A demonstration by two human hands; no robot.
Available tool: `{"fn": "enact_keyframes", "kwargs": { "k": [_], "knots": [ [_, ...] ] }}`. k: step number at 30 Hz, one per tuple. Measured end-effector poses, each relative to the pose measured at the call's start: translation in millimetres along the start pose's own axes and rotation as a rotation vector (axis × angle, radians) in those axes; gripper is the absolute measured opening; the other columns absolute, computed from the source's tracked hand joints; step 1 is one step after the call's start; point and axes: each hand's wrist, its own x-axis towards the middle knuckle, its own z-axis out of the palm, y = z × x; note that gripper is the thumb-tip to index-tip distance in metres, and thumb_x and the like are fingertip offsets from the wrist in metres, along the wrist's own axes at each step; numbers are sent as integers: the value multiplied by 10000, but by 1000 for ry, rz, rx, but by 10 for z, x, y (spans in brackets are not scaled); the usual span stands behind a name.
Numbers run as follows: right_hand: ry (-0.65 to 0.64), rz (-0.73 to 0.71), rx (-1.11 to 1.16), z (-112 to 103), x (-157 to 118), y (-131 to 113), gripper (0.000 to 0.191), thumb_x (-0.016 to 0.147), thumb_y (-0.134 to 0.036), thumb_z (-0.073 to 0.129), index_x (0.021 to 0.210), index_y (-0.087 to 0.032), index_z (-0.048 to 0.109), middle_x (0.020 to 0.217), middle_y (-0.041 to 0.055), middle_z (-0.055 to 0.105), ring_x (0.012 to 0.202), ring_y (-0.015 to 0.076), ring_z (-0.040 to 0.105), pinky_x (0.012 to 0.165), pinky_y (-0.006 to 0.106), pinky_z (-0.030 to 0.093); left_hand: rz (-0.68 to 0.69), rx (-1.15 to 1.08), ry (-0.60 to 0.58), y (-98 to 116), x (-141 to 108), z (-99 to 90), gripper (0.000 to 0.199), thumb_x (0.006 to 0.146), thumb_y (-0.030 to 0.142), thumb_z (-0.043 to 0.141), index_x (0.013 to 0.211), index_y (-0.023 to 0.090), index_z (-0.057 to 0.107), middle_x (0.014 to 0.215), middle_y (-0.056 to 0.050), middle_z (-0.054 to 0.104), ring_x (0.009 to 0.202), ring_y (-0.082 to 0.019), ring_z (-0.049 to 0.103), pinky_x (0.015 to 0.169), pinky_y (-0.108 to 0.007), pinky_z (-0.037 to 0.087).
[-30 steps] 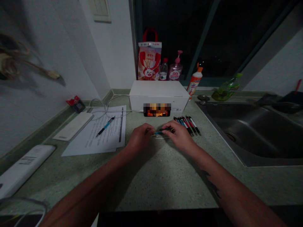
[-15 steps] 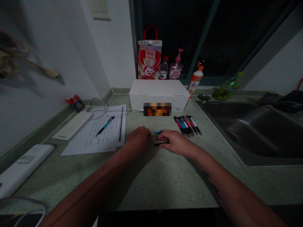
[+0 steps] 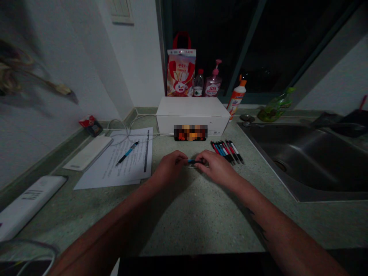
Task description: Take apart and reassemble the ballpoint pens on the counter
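I see the blue-and-black pen (image 3: 191, 161) between both hands over the counter (image 3: 184, 214), long axis left-right, left hand (image 3: 171, 164) pinching its blue end, right hand (image 3: 216, 165) its dark end, neither nearer, pen row (image 3: 227, 152) just beside the right.

Smooth metal sink (image 3: 322, 161), speckled stone-look counter (image 3: 184, 222), plastic pens (image 3: 227, 152), printed paper (image 3: 135, 157)

Speckled greenish countertop (image 3: 184, 222), printed paper (image 3: 112, 176) lying flat on left side, long white device (image 3: 31, 203) at far left, white box (image 3: 192, 106) standing at back, several pens (image 3: 227, 152) in a row near the sink (image 3: 316, 165).
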Motion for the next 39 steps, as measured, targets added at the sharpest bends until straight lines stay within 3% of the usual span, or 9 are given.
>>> {"fn": "enact_keyframes", "kwargs": {
  "k": [14, 23, 33, 36, 39],
  "knots": [
    [100, -52, 31, -31, -8, -43, 81, 923, -165, 711, 940, -228, 663, 959, 57, 681, 889, 222, 644, 747, 334, 446, -59, -176, -26, 24, 15, 38, 63, 819, 259, 681, 837, 212, 718, 813, -27, 792, 719, -175, 694, 692, -301, 538],
    [83, -24, 165, -2, -2, -19, 90, 992, -197, 631, 1002, -243, 708, 954, 44, 720, 908, 214, 671, 810, 351, 497, 48, -136, 43, 52, -21, 50, 49, 834, 237, 700, 854, 207, 732, 855, -45, 795, 785, -185, 719, 767, -322, 566],
    [162, -103, 206, 23, 14, -38, 110, 921, -141, 696, 949, -245, 718, 973, 41, 691, 955, 213, 658, 844, 346, 503, -65, -216, 41, -14, 14, 90, 34, 816, 242, 728, 810, 210, 722, 796, -22, 778, 744, -176, 704, 727, -311, 561],
    [152, -77, 206, 27, 10, -25, 69, 952, -198, 671, 964, -240, 725, 960, 44, 714, 927, 210, 666, 835, 346, 503, -31, -180, 31, 8, 6, 77, 21, 815, 229, 725, 816, 209, 733, 814, -32, 785, 761, -182, 708, 743, -317, 568],
    [114, -10, 240, 43, 9, 0, 151, 1010, -262, 590, 955, -237, 728, 881, 32, 731, 839, 197, 674, 800, 339, 500, 10, -169, 32, 43, -12, 72, 15, 822, 217, 724, 820, 209, 737, 831, -32, 788, 781, -184, 717, 770, -322, 573]
  ]
}}
